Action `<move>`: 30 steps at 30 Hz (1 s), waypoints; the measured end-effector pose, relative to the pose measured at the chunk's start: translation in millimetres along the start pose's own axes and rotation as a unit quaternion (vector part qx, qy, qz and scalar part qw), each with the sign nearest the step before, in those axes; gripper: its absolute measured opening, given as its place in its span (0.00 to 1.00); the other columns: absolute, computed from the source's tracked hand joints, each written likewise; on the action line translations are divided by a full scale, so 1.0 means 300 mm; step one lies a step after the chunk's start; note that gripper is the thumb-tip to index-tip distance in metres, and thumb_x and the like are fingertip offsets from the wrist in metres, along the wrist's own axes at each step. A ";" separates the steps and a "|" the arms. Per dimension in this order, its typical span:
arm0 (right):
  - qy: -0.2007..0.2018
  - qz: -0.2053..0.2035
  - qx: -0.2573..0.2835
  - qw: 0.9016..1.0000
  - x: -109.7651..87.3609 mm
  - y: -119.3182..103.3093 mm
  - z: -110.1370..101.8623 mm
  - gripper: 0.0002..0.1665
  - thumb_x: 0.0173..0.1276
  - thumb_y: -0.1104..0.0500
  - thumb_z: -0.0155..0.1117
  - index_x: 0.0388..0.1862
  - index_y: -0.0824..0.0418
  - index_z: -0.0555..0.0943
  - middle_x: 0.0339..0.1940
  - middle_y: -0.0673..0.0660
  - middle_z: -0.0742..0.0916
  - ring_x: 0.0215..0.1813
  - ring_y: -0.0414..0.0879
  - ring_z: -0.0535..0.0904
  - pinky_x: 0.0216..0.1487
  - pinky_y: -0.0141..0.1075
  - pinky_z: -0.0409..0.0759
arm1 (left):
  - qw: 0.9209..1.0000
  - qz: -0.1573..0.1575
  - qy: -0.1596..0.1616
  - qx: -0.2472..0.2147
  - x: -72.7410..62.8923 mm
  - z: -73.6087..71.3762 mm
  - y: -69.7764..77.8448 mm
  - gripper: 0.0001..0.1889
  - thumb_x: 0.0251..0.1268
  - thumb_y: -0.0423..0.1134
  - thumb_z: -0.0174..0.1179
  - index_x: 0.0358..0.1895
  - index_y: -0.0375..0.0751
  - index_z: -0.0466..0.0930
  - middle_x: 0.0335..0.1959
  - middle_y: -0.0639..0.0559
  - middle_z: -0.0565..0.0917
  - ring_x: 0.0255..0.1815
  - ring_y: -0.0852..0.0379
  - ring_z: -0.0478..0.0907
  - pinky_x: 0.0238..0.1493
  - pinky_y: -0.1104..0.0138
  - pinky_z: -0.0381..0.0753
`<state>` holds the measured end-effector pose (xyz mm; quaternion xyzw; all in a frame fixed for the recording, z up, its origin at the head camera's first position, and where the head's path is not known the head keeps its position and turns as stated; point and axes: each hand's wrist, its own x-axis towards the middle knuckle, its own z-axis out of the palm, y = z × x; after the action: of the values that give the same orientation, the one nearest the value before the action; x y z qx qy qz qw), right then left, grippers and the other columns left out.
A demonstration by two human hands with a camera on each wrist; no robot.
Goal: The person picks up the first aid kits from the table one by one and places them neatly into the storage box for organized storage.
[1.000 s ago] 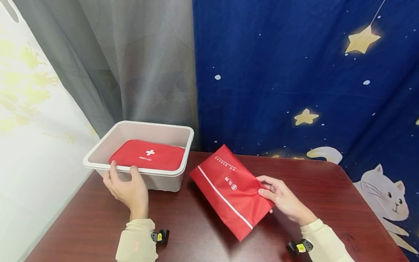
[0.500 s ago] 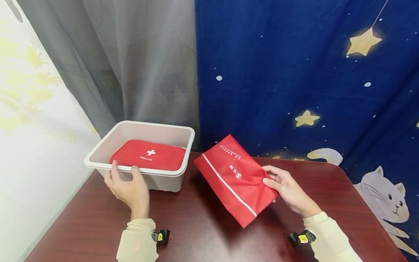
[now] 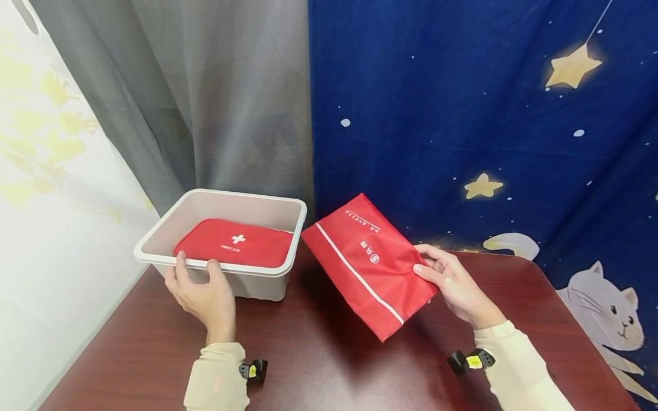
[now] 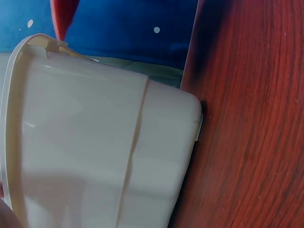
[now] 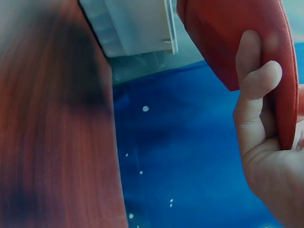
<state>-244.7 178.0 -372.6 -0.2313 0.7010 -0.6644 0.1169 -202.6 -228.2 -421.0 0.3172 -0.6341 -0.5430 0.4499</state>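
Observation:
A pale grey plastic storage bin [image 3: 259, 282] stands at the back left of the table. Inside it lies a red first aid pouch [image 3: 257, 245] with a white cross. My left hand [image 3: 205, 297] grips the bin's near rim, fingertips hooked over the edge. In my right hand [image 3: 452, 285] a flat red fabric bag [image 3: 354, 251] with a white stripe and white print is pinched at its right edge, thumb on top. The bag is tilted above the table, its left corner close to the bin's right side. In the right wrist view, fingers [image 5: 256, 90] press against the bag's underside.
The dark red wooden table [image 3: 329, 377] ends at the back against a grey curtain [image 3: 247, 114] and a blue star-patterned curtain [image 3: 437, 114]. A white wall [image 3: 61, 240] runs along the left side.
The red bag has risen off the table in my right hand, its corners moving up and slightly right. My left hand stays on the bin's rim.

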 end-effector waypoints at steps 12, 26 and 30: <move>-0.005 -0.001 0.007 1.000 0.057 -0.053 0.037 0.19 0.75 0.65 0.55 0.63 0.63 0.73 0.42 0.58 0.87 0.36 0.54 0.89 0.39 0.45 0.85 | 1.000 0.003 0.000 0.002 -0.001 0.003 0.002 0.30 0.66 0.44 0.59 0.73 0.53 0.69 0.72 0.55 0.63 0.72 0.60 0.57 0.73 0.57 0.57; -0.029 -0.001 0.031 0.999 0.210 -0.101 0.177 0.21 0.74 0.68 0.55 0.65 0.67 0.72 0.43 0.59 0.87 0.36 0.52 0.88 0.40 0.42 0.86 | 1.000 0.002 0.003 0.002 0.001 0.001 0.001 0.30 0.66 0.42 0.59 0.73 0.52 0.69 0.73 0.55 0.62 0.73 0.59 0.57 0.72 0.57 0.58; -0.040 -0.004 0.034 0.999 0.256 -0.118 0.220 0.21 0.73 0.69 0.55 0.65 0.68 0.73 0.44 0.60 0.87 0.37 0.51 0.88 0.40 0.41 0.85 | 1.000 0.004 0.005 0.003 0.000 0.002 0.001 0.30 0.66 0.43 0.59 0.72 0.51 0.70 0.73 0.55 0.63 0.72 0.59 0.57 0.72 0.57 0.58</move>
<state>-274.1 83.0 -332.6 -0.2564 0.6719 -0.6785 0.1498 -203.3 -228.0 -420.7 0.3189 -0.6346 -0.5380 0.4540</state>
